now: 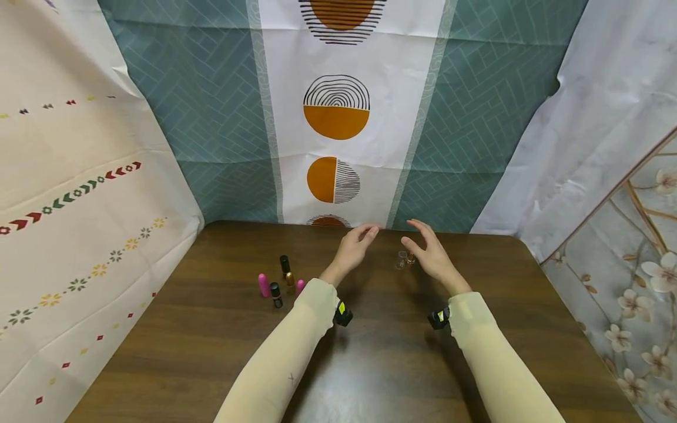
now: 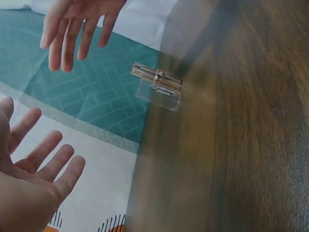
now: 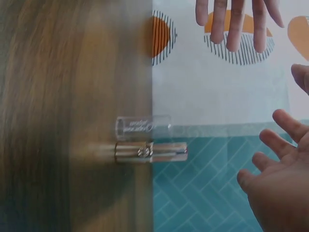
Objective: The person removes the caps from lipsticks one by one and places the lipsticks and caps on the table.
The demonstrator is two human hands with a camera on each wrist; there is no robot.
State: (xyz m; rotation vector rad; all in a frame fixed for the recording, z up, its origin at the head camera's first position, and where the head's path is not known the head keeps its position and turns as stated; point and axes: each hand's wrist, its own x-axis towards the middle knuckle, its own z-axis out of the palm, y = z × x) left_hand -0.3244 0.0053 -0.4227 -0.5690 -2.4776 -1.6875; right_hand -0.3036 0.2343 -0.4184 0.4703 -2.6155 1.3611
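Note:
My left hand (image 1: 350, 251) hovers over the back middle of the table, fingers relaxed and holding nothing. To its right, my right hand (image 1: 432, 257) is also raised, thumb and fingers apart around nothing. Just beside its thumb, a shiny gold-toned lipstick tube (image 3: 149, 152) stands upright on the wood. A clear cap (image 3: 140, 127) with white lettering stands upright next to the tube. In the left wrist view both the lipstick tube (image 2: 157, 76) and the cap (image 2: 158, 98) are apart from the hands. Part of the tube is hidden behind the right hand in the head view.
Left of my left arm stands a cluster: a pink tube (image 1: 264, 285), another pink piece (image 1: 300, 286) partly behind the sleeve, a gold tube (image 1: 290, 282) and two black tubes (image 1: 284, 265). Patterned cloth (image 1: 338, 176) hangs behind the brown table (image 1: 381, 364).

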